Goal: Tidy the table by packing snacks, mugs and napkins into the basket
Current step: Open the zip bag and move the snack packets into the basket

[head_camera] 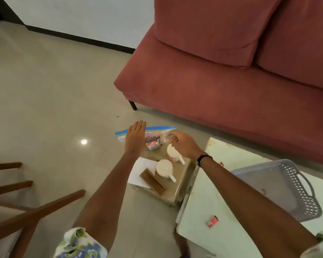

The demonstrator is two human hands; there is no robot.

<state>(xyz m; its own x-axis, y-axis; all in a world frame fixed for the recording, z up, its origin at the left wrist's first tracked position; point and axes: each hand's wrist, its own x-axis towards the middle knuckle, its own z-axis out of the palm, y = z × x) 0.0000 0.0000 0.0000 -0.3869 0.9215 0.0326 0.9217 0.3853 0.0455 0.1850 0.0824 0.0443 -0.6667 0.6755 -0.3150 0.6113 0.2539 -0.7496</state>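
While your flat, empty left hand (135, 136) steadies the zip-lock snack bag (155, 137) on the low table's (177, 190) far end, grip with your right hand (183, 145), whose hold I cannot tell, then carry it to the grey basket (280, 189).

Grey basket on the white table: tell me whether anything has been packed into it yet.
Empty, as far as shows: the grey basket has a bare floor, though the right forearm hides its near corner. Both mugs stand outside it.
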